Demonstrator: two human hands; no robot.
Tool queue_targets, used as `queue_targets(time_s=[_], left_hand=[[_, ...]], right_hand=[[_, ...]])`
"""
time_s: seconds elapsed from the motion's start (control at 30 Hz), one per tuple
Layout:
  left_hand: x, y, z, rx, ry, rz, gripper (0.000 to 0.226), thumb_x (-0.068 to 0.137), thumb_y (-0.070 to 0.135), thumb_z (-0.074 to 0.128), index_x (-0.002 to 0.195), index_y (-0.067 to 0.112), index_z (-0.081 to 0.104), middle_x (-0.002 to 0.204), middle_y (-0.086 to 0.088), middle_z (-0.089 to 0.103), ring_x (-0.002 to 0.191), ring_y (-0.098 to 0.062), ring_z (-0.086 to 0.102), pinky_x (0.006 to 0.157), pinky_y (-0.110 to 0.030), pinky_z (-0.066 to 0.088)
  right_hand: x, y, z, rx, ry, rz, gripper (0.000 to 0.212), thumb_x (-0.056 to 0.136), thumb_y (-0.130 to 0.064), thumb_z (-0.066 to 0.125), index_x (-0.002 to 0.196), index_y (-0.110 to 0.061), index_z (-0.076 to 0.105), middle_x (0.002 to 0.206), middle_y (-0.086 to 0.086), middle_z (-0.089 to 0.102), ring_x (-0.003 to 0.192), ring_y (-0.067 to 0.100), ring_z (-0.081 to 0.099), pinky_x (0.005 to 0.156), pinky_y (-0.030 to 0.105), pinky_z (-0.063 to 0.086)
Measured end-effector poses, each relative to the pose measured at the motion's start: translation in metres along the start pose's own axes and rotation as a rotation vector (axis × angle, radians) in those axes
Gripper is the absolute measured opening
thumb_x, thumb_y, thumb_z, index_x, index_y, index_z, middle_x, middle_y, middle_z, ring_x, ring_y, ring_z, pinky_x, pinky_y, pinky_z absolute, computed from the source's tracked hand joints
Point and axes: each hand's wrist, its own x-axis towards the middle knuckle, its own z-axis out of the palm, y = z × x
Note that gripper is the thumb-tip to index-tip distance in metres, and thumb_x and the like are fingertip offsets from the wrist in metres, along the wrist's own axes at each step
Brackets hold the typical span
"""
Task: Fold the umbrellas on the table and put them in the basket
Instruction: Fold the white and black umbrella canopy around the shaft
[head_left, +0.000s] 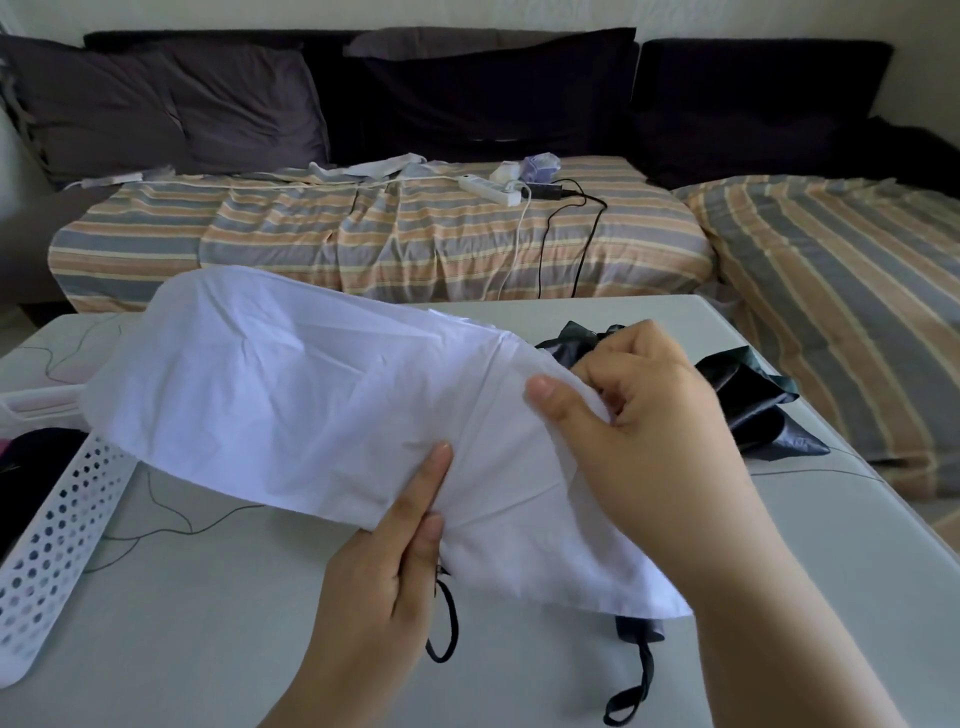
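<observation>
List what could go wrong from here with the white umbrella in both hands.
1. The left hand and right hand only pinch the loose canopy of the white umbrella, so uneven folds could bunch.
2. The hanging wrist strap might snag.
3. The canopy overhangs the white basket, so swinging it might nudge the basket, which sits at the table edge.

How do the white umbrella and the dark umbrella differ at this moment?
The white umbrella is held up by both hands, left hand and right hand pinching its canopy; the dark umbrella lies untouched on the table. The white canopy is spread wide; the dark one is crumpled in a heap. Neither is in the basket yet.
</observation>
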Motion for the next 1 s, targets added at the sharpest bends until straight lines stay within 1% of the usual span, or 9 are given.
queue_targets(time_s=[0.1,0.17,0.27,0.33,0.43,0.63,0.73,0.83,1.0], left_hand=[[0.000,0.007,0.001,-0.080,-0.010,-0.083,0.044,0.082,0.053,0.036,0.109,0.086,0.026,0.078,0.005,0.062,0.066,-0.013,0.058,0.056,-0.008,0.042],[0.000,0.007,0.000,-0.113,-0.034,-0.108,0.049,0.084,0.045,0.038,0.107,0.086,0.026,0.080,0.013,0.064,0.071,-0.011,0.061,0.061,-0.015,0.049],[0.003,0.005,-0.004,-0.122,-0.059,-0.096,0.045,0.082,0.053,0.038,0.112,0.085,0.025,0.080,0.038,0.060,0.073,0.011,0.058,0.065,-0.006,0.047],[0.005,0.007,-0.006,-0.151,-0.073,-0.089,0.046,0.080,0.054,0.035,0.116,0.081,0.026,0.089,0.054,0.051,0.077,0.027,0.049,0.070,0.004,0.037],[0.007,0.008,-0.008,-0.205,-0.065,-0.128,0.046,0.089,0.045,0.047,0.114,0.080,0.031,0.090,0.053,0.053,0.075,0.026,0.051,0.069,0.005,0.036],[0.012,0.007,-0.014,-0.207,-0.075,-0.220,0.049,0.084,0.041,0.042,0.108,0.083,0.033,0.113,0.055,0.044,0.096,0.025,0.051,0.077,0.004,0.035],[0.014,-0.003,-0.017,-0.254,-0.063,-0.292,0.047,0.090,0.037,0.040,0.108,0.081,0.038,0.097,0.035,0.063,0.069,0.000,0.057,0.069,-0.017,0.050],[0.020,-0.010,-0.021,-0.364,-0.011,-0.397,0.055,0.098,0.025,0.043,0.102,0.079,0.045,0.081,0.001,0.050,0.064,-0.017,0.044,0.057,-0.021,0.050],[0.026,-0.017,-0.026,-0.471,0.062,-0.445,0.046,0.099,0.026,0.043,0.109,0.070,0.050,0.077,0.015,0.059,0.064,-0.015,0.043,0.060,-0.018,0.049]], right_hand=[[-0.002,-0.003,0.002,-0.017,0.158,-0.043,0.045,0.080,-0.047,0.056,0.050,-0.022,0.033,0.060,-0.009,0.041,0.062,0.010,0.044,0.054,0.018,0.034],[0.001,-0.002,-0.005,-0.021,0.007,0.077,0.050,0.078,-0.053,0.055,0.053,-0.013,0.036,0.048,-0.003,0.038,0.049,0.011,0.039,0.046,0.021,0.029],[0.003,0.005,-0.012,-0.079,-0.387,0.269,0.044,0.078,-0.052,0.062,0.082,-0.008,0.061,0.072,0.006,0.066,0.062,0.020,0.063,0.060,0.033,0.051],[0.004,0.008,-0.012,-0.054,-0.389,0.265,0.042,0.081,-0.046,0.066,0.090,-0.004,0.063,0.083,0.014,0.068,0.073,0.031,0.065,0.063,0.037,0.052],[0.006,0.009,-0.016,-0.057,-0.274,0.223,0.042,0.081,-0.044,0.068,0.084,-0.003,0.062,0.065,0.013,0.062,0.052,0.028,0.052,0.053,0.028,0.038],[0.007,0.027,-0.025,-0.230,-0.685,0.270,0.039,0.069,-0.049,0.077,0.080,-0.013,0.064,0.076,0.006,0.069,0.065,0.025,0.063,0.063,0.038,0.050],[0.010,0.037,-0.030,-0.272,-0.662,0.288,0.030,0.070,-0.049,0.076,0.074,-0.021,0.066,0.074,0.000,0.070,0.059,0.016,0.062,0.066,0.033,0.051],[0.009,0.045,-0.032,-0.177,-0.684,0.327,0.024,0.067,-0.049,0.077,0.072,-0.027,0.067,0.068,0.006,0.068,0.056,0.017,0.059,0.064,0.034,0.050],[0.009,0.060,-0.038,0.316,-0.376,0.423,0.035,0.059,-0.044,0.074,0.075,-0.013,0.071,0.081,0.019,0.070,0.072,0.031,0.063,0.071,0.036,0.050]])
